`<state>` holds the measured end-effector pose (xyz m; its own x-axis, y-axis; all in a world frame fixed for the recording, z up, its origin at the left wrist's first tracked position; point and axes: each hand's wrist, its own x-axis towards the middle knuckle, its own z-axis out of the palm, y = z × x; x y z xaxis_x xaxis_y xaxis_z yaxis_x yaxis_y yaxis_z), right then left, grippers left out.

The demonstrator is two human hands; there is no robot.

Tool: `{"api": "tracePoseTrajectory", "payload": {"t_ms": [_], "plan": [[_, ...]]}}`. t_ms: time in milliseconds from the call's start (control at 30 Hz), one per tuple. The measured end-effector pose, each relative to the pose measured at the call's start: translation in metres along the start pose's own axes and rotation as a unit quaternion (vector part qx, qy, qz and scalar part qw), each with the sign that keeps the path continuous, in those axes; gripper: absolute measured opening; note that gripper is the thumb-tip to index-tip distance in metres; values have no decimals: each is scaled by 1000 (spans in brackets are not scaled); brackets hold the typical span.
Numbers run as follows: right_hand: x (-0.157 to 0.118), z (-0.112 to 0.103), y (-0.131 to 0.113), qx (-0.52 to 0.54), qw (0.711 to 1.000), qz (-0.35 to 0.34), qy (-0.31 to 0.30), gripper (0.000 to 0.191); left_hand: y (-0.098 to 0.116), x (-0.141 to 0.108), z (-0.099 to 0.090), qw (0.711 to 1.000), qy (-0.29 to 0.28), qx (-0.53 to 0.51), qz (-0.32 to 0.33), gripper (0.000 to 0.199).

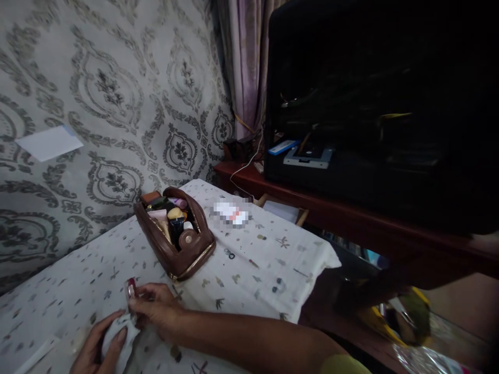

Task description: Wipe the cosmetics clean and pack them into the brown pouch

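My left hand (93,345) is closed on a crumpled white wipe (119,337) near the bottom edge of the view. Just above and right of it, my right hand (158,306) pinches a small tube with a dark red end (131,287), held upright. The tube's lower part is close to the wipe; whether they touch I cannot make out. Beyond the hands, a brown makeup bag (195,259) lies unzipped on the patterned cloth (249,280). Several cosmetics fill it, among them a black tube (175,228) and a round brown case (188,239).
A blurred white item (232,212) lies right of the bag. Behind stands a wooden desk (245,176) with a large black screen (370,104) and an open drawer (284,210). A patterned wall (113,93) borders the left side. A yellow-edged bag (409,317) is low at right.
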<state>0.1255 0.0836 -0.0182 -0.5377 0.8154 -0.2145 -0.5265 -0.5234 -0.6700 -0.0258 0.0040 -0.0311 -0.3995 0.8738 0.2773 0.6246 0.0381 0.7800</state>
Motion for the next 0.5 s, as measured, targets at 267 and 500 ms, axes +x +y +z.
{"api": "tracePoseTrajectory", "payload": {"t_ms": [267,500], "plan": [[4,-6,9,-29,1000,-2,12,82,4,0,0,1000,-14,-2,-10,50],[3,-8,13,-79,996,5,-48,63,22,-1,-2,999,26,-16,-37,52]]}}
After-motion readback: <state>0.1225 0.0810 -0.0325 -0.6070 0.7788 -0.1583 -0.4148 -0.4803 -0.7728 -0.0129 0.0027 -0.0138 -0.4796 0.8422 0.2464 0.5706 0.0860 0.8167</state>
